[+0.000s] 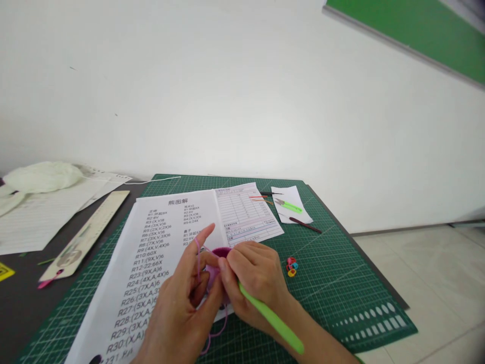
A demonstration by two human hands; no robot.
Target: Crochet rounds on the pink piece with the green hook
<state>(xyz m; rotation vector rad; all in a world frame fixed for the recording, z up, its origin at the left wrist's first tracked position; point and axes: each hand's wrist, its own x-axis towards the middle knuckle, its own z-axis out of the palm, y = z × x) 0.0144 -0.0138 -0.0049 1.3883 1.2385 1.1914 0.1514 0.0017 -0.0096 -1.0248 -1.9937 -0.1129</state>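
Note:
My left hand [189, 298] pinches a small piece of purple crochet work [221, 252], its index finger raised with pink-purple yarn [198, 258] looped round it. In my right hand [257, 283] is a crochet hook with a light green handle [275, 318], which slants down toward the lower right. The hook's tip is hidden behind my fingers at the crochet work. Below the hands, a loop of the same yarn hangs over the mat. Both hands are above a printed pattern sheet [178, 217] with rows of stitch codes.
A green cutting mat [322, 273] covers much of the dark table. Green-handled thread snips [290, 205] lie on white paper [291, 192], near a dark thin tool [305, 225]. Coloured stitch markers [291, 267] are to the right. At left are a ruler [87, 232] and a pale plastic bag [43, 177].

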